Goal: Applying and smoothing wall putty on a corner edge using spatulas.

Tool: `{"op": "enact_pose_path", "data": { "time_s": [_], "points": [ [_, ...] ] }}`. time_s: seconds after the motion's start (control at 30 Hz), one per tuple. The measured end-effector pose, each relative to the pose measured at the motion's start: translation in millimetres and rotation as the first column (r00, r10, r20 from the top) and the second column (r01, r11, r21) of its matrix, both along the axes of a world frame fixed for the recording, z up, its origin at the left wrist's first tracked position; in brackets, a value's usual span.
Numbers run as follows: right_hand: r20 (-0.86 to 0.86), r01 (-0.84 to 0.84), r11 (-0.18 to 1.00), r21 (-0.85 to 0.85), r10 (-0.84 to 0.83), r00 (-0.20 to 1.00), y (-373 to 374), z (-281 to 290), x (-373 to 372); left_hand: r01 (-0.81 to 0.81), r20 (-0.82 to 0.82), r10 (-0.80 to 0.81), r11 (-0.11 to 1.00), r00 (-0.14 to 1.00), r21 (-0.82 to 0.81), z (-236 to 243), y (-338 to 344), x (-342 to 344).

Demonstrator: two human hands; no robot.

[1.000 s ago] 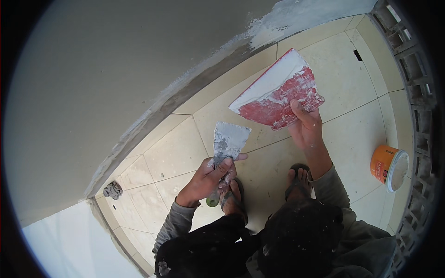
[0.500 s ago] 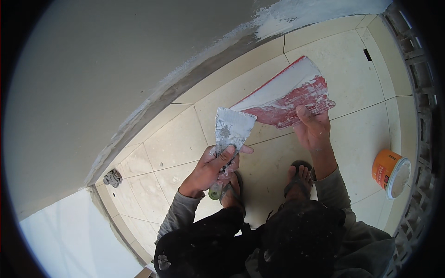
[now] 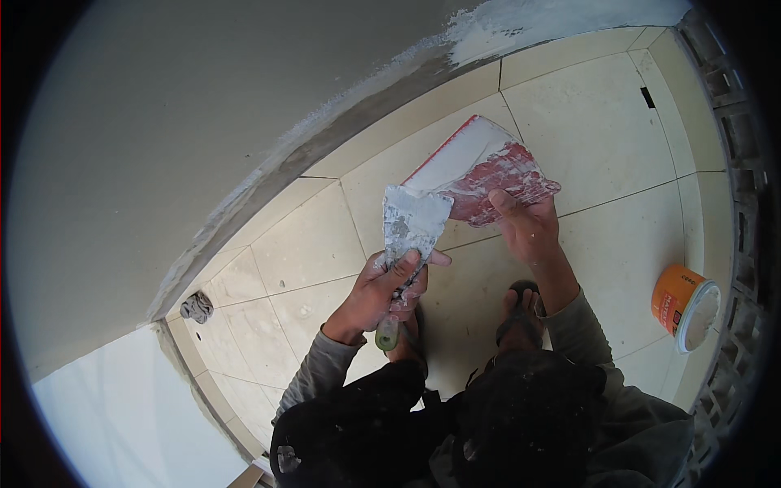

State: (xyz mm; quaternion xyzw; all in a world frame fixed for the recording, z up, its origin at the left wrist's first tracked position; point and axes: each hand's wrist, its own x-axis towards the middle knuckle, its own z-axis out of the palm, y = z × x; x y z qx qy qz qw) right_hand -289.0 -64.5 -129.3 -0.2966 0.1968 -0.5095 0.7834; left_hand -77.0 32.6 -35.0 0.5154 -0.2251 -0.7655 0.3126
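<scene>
Nearest the camera, the person's dark-clothed lap and two sandalled feet (image 3: 521, 313) rest on the pale tiled floor (image 3: 618, 244), in a low crouch or stoop that keeps both tools within easy reach. The left hand (image 3: 382, 297) is closed tight round the green handle of a putty knife (image 3: 411, 224), its plaster-smeared blade pointing up and away, so the flat edge can meet the board beside it. The right hand (image 3: 529, 232) is curled round the near edge of a red hawk board (image 3: 488, 171), thumb on top, holding it tilted with the white filler on its far half facing the blade; the blade's corner touches or overlaps the board's near edge. Off to the right an orange tub (image 3: 683, 305) lies on its side, well apart from the hands. To the left a small grey lump (image 3: 196, 307) sits at the foot of the grey wall (image 3: 203, 122), whose lower strip shows rough, fresh white filler.
</scene>
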Motion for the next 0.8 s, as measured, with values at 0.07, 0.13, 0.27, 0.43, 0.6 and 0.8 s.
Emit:
{"op": "enact_pose_path", "data": {
  "time_s": [0.07,0.13,0.27,0.43,0.6,0.8],
  "points": [
    [0.004,0.004,1.000,0.015,-0.004,1.000,0,0,5,-0.014,-0.009,0.014,1.000,1.000,0.007,-4,1,0],
    [0.056,0.048,0.999,0.004,-0.048,0.997,-1,1,10,-0.026,-0.023,0.026,1.000,0.999,0.006,-4,0,0],
    [0.037,0.018,0.999,0.035,-0.019,0.999,-3,-3,10,-0.057,-0.041,0.059,0.997,0.997,0.051,-7,-1,-1],
    [0.098,-0.085,0.983,0.162,0.070,0.993,18,-2,29,-0.059,-0.014,0.059,0.998,0.998,0.016,8,-12,-9],
    [-0.021,-0.110,0.989,0.103,0.112,0.993,25,-21,23,-0.101,-0.024,0.103,0.993,0.994,0.067,10,-12,-16],
    [-0.315,-0.330,0.944,0.020,0.319,0.894,37,-14,13,-0.132,-0.008,0.132,0.991,0.991,0.016,28,-17,-5]
  ]
}}
